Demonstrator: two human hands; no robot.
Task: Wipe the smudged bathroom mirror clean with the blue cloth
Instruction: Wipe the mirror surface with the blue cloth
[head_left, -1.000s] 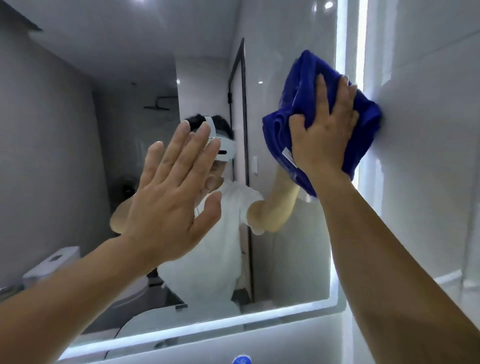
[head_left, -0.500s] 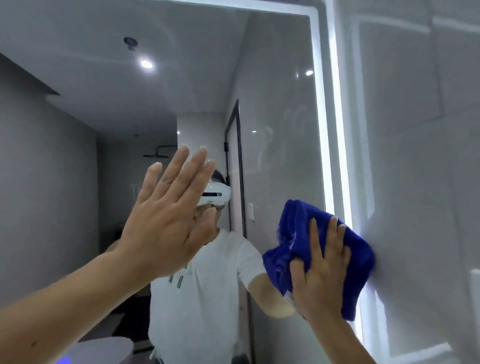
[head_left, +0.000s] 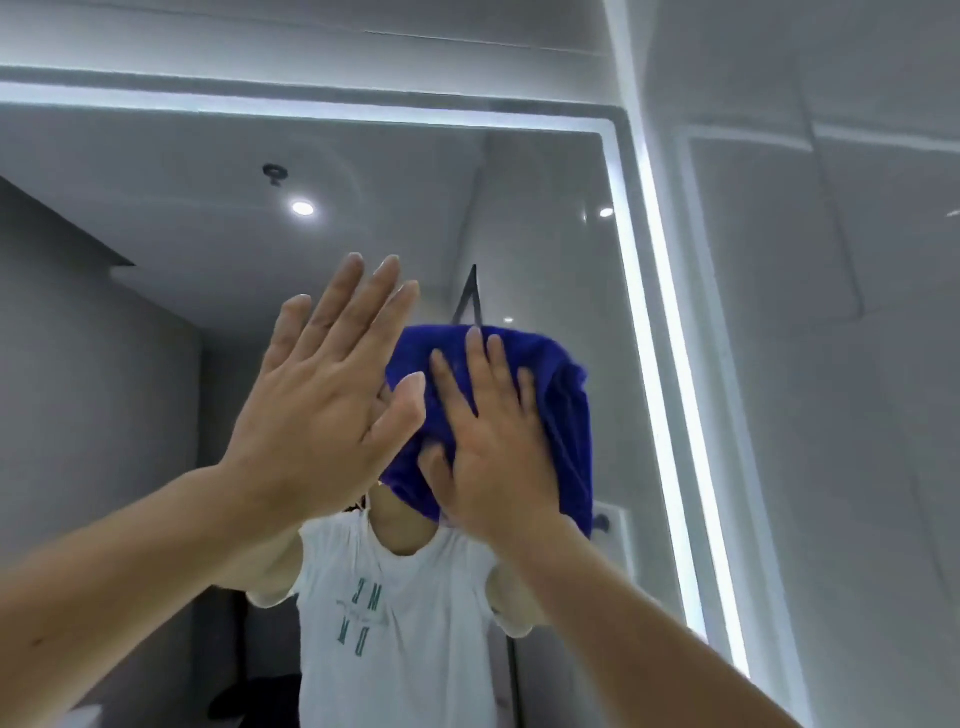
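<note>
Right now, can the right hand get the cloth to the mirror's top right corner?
Probably yes: the right hand presses the blue cloth to the mirror below that corner, bare glass between.

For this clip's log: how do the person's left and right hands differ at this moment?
The left hand is bare, fingers straight and close together; the right hand lies flat on the blue cloth, fingers spread, pressing it to the mirror. The left hand's fingertips reach higher than the right hand's. Whether the left hand touches the glass cannot be told. Both are open, backs toward the camera.
</note>
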